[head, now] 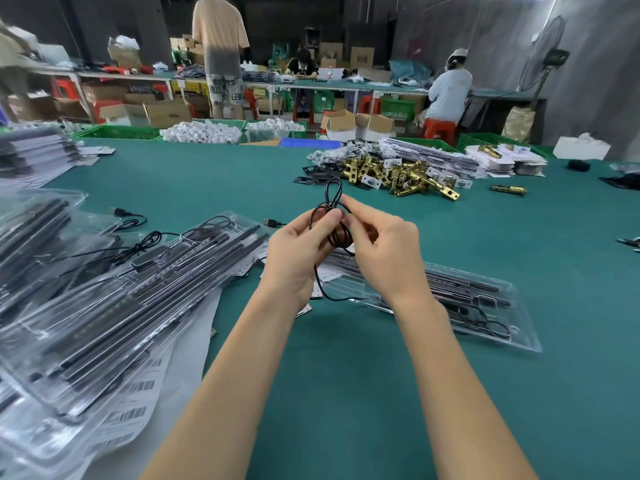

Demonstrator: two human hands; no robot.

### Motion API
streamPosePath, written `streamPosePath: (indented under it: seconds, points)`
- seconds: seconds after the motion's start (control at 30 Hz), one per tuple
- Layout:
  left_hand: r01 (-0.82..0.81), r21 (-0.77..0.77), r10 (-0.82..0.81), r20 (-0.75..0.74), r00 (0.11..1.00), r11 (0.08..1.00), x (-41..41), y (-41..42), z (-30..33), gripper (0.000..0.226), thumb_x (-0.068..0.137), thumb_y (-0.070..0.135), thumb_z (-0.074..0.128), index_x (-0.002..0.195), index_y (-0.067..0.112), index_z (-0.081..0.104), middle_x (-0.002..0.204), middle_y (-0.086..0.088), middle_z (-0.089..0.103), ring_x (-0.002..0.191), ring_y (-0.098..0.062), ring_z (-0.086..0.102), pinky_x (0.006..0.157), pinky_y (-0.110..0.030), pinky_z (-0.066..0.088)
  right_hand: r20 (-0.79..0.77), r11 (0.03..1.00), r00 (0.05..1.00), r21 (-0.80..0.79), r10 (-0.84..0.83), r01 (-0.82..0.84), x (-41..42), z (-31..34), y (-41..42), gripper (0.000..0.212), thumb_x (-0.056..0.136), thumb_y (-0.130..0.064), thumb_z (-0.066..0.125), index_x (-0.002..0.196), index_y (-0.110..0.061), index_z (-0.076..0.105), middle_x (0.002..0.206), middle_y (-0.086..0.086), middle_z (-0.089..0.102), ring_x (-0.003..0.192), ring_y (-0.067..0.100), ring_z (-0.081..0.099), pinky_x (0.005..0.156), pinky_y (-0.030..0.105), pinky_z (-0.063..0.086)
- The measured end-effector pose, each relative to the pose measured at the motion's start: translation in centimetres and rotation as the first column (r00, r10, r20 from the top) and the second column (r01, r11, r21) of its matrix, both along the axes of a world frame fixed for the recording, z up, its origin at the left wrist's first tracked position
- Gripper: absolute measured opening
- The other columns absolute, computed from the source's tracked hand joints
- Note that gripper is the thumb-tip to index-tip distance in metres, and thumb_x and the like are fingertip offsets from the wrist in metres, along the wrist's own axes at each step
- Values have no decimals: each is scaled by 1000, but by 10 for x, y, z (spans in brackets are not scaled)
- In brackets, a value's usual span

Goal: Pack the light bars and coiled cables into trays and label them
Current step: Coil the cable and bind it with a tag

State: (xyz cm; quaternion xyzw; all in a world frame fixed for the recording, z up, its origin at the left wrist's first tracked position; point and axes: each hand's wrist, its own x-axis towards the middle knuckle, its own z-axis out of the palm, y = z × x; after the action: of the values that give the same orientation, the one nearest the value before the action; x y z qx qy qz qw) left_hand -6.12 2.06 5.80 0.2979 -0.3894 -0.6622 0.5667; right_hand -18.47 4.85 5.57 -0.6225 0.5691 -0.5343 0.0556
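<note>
The left hand's fingers (327, 220) curl round a thin black cable (333, 216), pinching its loops into a small coil above the worktop (207, 174). The right hand's fingers (349, 206) pinch the same coil from the other side, thumb and forefinger closed on the wire, with one loop standing up above both hands. The left hand (296, 258) and right hand (388, 247) are raised close together, and a length of cable hangs down between the wrists to a clear plastic tray (519, 327) lying just right of them, which holds dark light bars (464, 284). To the left lies a sloping heap of filled trays (114, 306) over barcode labels (135, 400). Farther back sits a pile of brass latch parts (391, 174).
</note>
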Motion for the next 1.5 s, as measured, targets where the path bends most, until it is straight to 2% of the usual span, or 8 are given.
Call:
streamPosePath:
  seconds: [0.13, 0.3, 0.43, 0.63, 0.87, 1.17, 1.3, 1.5]
  points:
    - [106, 141, -86, -137, 987, 984, 3, -1, -1, 8, 87, 7, 73, 94, 11, 73, 84, -1, 72, 70, -9, 67, 64, -15, 53, 28, 999, 999, 37, -25, 24, 8, -5, 1, 28, 100, -35, 58, 126, -32, 67, 69, -11, 69, 57, 7, 53, 61, 33, 49]
    - [73, 198, -63, -57, 996, 977, 5, -1, 1, 11, 85, 13, 76, 93, 19, 72, 80, 4, 71, 62, -5, 60, 59, -14, 44, 155, 975, 988, 218, -6, -28, 8, -4, -2, 10, 96, -32, 64, 90, -27, 70, 76, -14, 73, 72, 0, 66, 66, 17, 50]
    - [55, 157, -62, 43, 997, 986, 6, -1, 0, 11, 83, 12, 78, 92, 17, 74, 74, 4, 66, 63, -8, 54, 73, -21, 44, 368, 949, 930, 298, -17, -101, 0, -2, -3, 11, 88, -29, 74, 78, -30, 77, 73, -16, 73, 71, -5, 64, 66, 17, 48]
    - [3, 95, -23, 211, 977, 995, 12, -2, 0, 11, 78, 17, 83, 86, 20, 76, 74, 12, 71, 63, -2, 58, 69, -20, 43, 570, 969, 820, 165, 59, -184, -7, 7, 4, 6, 87, -17, 77, 86, -22, 78, 71, -9, 72, 55, 4, 57, 51, 19, 48]
    - [187, 66, -192, 81, 978, 980, 17, 0, 4, 17, 80, 11, 77, 97, 14, 78, 97, -1, 72, 79, -9, 62, 70, -15, 55, 620, 954, 769, 111, 152, -278, -5, 9, 7, 6, 84, -17, 80, 83, -24, 80, 78, -5, 77, 64, 4, 65, 53, 17, 50]
    - [254, -63, -246, 119, 962, 965, 18, 1, 2, 26, 79, 14, 74, 104, 7, 75, 90, -1, 74, 80, -10, 69, 78, -19, 58, 198, 978, 968, 109, 153, -177, -11, 22, 14, 14, 90, -11, 71, 93, -21, 78, 82, -8, 78, 79, 7, 74, 75, 24, 60]
    - [115, -198, -55, 285, 957, 973, 18, 0, 2, 13, 87, 12, 73, 98, 16, 78, 85, 2, 76, 76, -5, 67, 69, -17, 53, 158, 956, 963, 165, 219, -244, -14, 30, 20, 17, 92, -10, 67, 102, -19, 79, 87, -10, 78, 84, 2, 73, 81, 18, 57]
    - [-20, -343, 173, 422, 890, 939, 12, 0, -6, 10, 87, 17, 77, 90, 27, 80, 83, 0, 78, 70, -6, 62, 70, -19, 52, 2, 994, 997, 76, 84, -83, -9, 28, 20, 10, 85, -17, 77, 92, -21, 82, 75, -19, 72, 67, -7, 69, 63, 5, 49]
